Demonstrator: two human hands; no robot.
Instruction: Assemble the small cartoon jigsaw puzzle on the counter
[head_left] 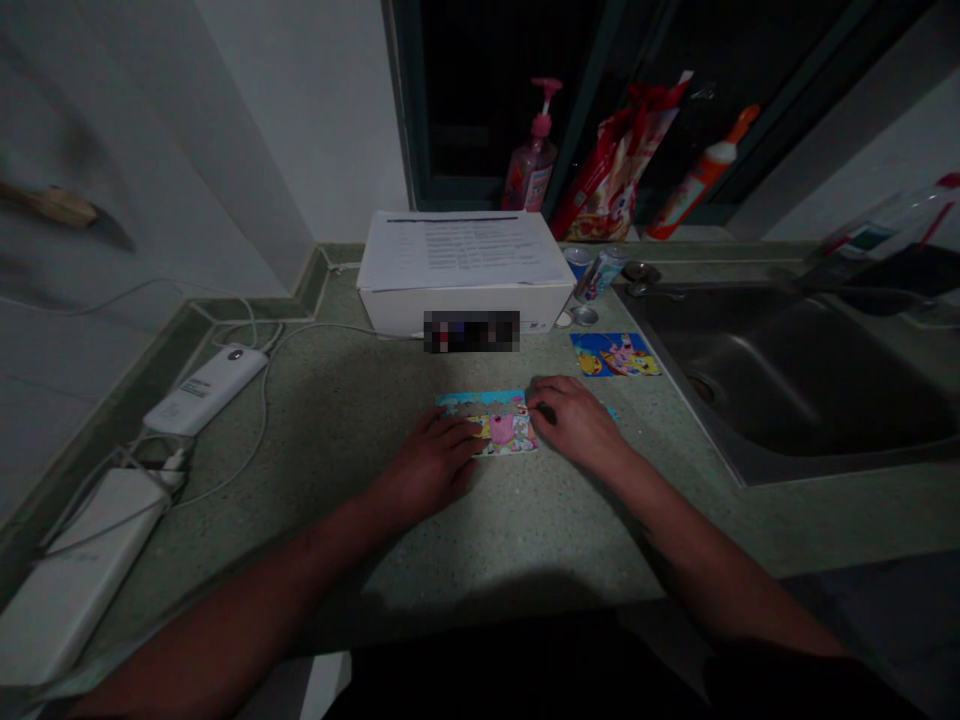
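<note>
While both hands sit on the puzzle: slip risks

Since light is poor, notes stay brief. Puzzle (501,428) lies flat mid-tabletop (337,420), with the sink (810,390) to its right. Left hand (431,465) rests spread, fingertips on the puzzle's left edge. Right hand (577,420) arches over its right corner, fingers curled under; whether they pinch a piece I cannot tell. Risk, I judge: an uneven push buckles the joints, or a loose piece skids into the sink.

Puzzle (491,422) on counter (525,520), box (465,270) behind, sink (787,380) right
</note>
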